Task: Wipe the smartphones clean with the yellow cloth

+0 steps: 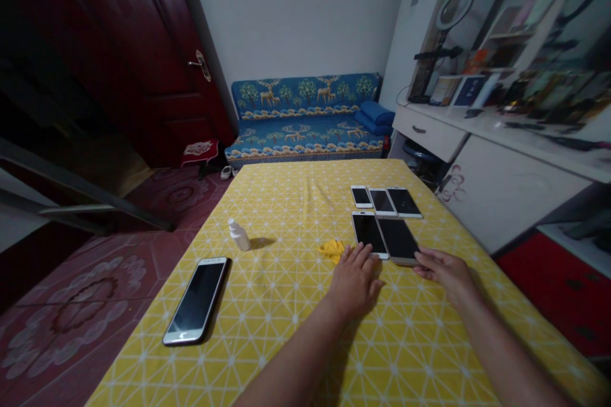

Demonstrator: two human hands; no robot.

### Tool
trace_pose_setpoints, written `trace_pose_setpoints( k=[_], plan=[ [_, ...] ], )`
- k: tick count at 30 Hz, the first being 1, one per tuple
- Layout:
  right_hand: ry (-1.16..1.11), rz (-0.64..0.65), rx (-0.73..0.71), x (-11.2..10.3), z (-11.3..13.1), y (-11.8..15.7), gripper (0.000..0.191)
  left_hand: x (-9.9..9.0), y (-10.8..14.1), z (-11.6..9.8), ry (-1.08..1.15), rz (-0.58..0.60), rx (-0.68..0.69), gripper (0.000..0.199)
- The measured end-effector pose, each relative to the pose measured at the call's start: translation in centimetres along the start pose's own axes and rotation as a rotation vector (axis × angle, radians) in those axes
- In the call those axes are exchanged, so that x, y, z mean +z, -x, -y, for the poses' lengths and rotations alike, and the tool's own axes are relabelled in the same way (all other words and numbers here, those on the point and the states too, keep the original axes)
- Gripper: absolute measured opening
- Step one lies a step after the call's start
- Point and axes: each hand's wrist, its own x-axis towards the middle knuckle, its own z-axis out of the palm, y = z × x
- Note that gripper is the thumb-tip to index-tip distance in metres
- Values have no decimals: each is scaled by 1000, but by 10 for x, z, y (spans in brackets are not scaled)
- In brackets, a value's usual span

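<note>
your left hand (356, 280) lies open, fingers extended, at the lower edge of a white phone (368, 232) on the yellow surface (286, 203). your right hand (446, 273) has bent fingers touching the lower right corner of the gray phone (398, 238) just beside it — you can't tell whether they grip. three smaller phones (382, 201) line up behind; a white bottle (239, 236) stands upright, left — any lettering on it is too small to read.
</note>
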Motion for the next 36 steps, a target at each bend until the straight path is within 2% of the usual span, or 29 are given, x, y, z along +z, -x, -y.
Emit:
trace_pose_setpoints(
  k=[8,14,18,21,23,25,27,30,33,36],
  plan=[
    [90,25,-82,-3,-10,-19,28,-2,-2,-3,29,-2,-22,55],
    [353,-26,-209,-4,-18,-32,36,-2,-8,0,43,5,-27,54],
    [614,-80,-415,-5,-19,-41,26,-4,-10,2,57,16,-23,53],
    [767,-147,-569,-6,-22,-43,30,-3,-9,2,60,4,-15,53],
    [780,-248,-706,-2,-26,-37,38,-1,-7,1,53,-20,-2,52],
    [694,-300,-851,7,-30,-25,43,1,-6,0,39,-62,19,49],
    [575,-208,-910,21,-31,-8,41,2,-5,-2,37,-109,63,49],
    [507,16,-884,49,-29,22,31,-3,-7,-4,75,-198,90,40],
    [500,159,-831,77,-29,47,27,-12,-7,-4,127,-341,-54,19],
    [531,235,-805,95,-33,60,28,-19,-3,2,121,-463,-250,21]
  ],
)
